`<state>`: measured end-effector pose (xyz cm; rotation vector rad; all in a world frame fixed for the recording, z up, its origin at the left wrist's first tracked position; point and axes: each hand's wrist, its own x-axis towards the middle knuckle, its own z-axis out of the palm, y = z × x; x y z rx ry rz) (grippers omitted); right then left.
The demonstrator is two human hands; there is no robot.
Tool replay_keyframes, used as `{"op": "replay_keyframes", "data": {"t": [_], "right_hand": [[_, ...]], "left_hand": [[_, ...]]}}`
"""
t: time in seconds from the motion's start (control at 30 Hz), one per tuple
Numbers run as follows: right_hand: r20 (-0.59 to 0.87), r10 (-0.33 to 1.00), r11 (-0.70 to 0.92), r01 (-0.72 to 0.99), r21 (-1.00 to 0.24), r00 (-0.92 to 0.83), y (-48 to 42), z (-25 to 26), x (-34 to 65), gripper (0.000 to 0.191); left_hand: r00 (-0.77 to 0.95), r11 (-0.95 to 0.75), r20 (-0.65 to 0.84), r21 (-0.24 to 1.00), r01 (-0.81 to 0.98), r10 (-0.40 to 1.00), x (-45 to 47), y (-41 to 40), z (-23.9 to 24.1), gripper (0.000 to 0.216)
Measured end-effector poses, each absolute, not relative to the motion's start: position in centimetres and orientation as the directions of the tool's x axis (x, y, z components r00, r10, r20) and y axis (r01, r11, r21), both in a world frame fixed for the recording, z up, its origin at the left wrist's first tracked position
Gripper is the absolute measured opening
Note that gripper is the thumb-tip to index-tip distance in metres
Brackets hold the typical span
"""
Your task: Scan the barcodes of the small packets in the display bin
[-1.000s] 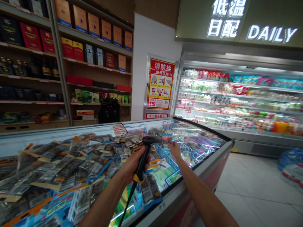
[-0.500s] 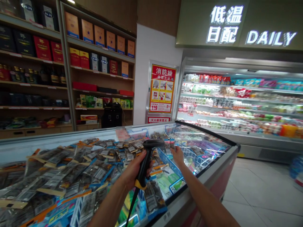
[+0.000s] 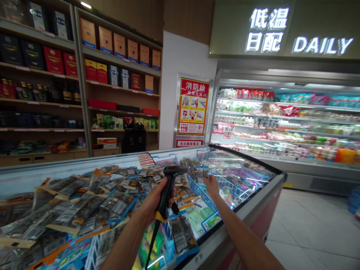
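**Two full hands over a big freezer of packets**

From far away, I look down through the head camera. My left hand [image 3: 157, 198] is wrapped tight around the handle of a black and yellow scanner [image 3: 165, 195]. My right hand [image 3: 211, 184] is almost closed, with a small packet [image 3: 201, 173] pinched in its fingertips. That packet is up over the freezer [image 3: 254, 204], near the scanner's front end but not touching it.

The freezer is very full. On its left side there is a messy heap of dark packets [image 3: 112, 202]. A blue basket wall [image 3: 201, 191] stands near the middle, with green and white bags [image 3: 194, 215] just beside it. A bigger blue-edged packet [image 3: 182, 232] lies by the front rim.

Behind, a bright cold case [image 3: 309, 170] holds rows of little tubs and bags. Wooden shelves [image 3: 123, 102] hold boxes.
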<state>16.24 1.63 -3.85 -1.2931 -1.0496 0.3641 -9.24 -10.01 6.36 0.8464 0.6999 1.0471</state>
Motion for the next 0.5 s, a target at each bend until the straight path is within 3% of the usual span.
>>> {"op": "replay_keyframes", "data": {"t": [0.3, 0.5], "right_hand": [[0.399, 0.764, 0.280, 0.296, -0.913, 0.507, 1.5, -3.9, 16.1, 0.028], [0.363, 0.781, 0.269, 0.250, -0.930, 0.509, 1.9, -2.9, 14.6, 0.038]], "left_hand": [[0.343, 0.277, -0.135, 0.868, -0.411, 0.930, -8.8, -10.5, 6.5, 0.031], [0.146, 0.179, -0.138, 0.930, -0.321, 0.980, -10.0, -9.6, 6.7, 0.032]]}}
